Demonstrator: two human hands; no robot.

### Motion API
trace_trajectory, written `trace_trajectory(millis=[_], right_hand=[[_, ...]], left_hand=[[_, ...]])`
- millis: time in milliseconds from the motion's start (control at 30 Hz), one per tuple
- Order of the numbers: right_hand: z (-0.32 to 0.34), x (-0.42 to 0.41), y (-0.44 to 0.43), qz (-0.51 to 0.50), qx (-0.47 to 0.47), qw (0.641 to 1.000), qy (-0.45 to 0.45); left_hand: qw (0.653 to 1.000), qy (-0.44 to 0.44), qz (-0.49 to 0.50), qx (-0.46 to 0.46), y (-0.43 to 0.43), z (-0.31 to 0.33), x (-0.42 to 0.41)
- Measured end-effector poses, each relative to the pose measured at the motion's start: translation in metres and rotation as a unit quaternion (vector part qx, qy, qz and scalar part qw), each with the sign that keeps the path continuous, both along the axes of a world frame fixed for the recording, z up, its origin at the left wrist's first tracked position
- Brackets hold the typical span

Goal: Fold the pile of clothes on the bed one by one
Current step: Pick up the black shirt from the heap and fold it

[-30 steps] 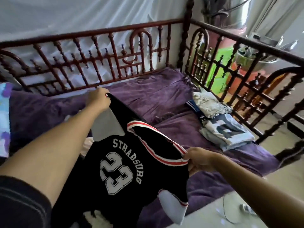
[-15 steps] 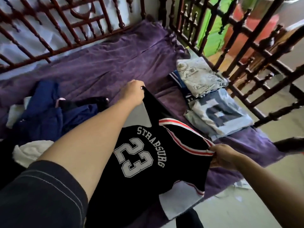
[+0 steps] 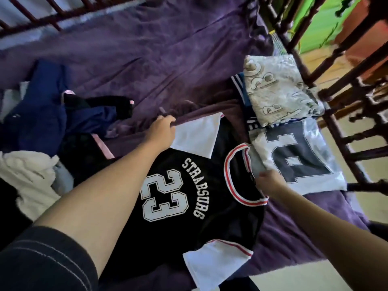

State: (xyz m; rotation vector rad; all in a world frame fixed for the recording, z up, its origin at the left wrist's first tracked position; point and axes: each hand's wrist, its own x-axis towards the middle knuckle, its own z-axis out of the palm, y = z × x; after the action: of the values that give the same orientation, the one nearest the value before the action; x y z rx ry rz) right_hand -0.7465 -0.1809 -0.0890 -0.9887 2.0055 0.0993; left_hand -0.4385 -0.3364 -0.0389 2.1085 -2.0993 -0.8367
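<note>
While left grip (image 3: pixel 162 129) and right grip (image 3: pixel 269 182) pinch the shirt (image 3: pixel 189 211) mid-frame | step: laying it flat | next: probably fold sleeve (image 3: pixel 197 137) in

Dim daylight from right; blurred, warped edges.

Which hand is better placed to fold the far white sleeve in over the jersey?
Left, probably. The left hand grips the jersey right at that sleeve, while the right hand holds it by the collar, away from the sleeve.
</note>
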Motion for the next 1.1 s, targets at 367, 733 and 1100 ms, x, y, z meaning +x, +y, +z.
trace_trajectory(millis=[367, 733, 1100], right_hand=[[-0.064, 0.14, -0.106, -0.296, -0.052, 0.939, -0.164], [-0.026, 0.206, -0.243, -0.303, -0.151, 0.866, -0.367], [-0.09, 0.192, -0.027, 0.195, -0.212, 0.957, 0.04]], left_hand=[[0.977, -0.091, 0.126, 0.147, 0.106, -0.106, 0.179], [0.976, -0.155, 0.103, 0.115, 0.121, -0.177, 0.226], [0.981, -0.145, 0.05, 0.116, 0.192, -0.165, 0.22]])
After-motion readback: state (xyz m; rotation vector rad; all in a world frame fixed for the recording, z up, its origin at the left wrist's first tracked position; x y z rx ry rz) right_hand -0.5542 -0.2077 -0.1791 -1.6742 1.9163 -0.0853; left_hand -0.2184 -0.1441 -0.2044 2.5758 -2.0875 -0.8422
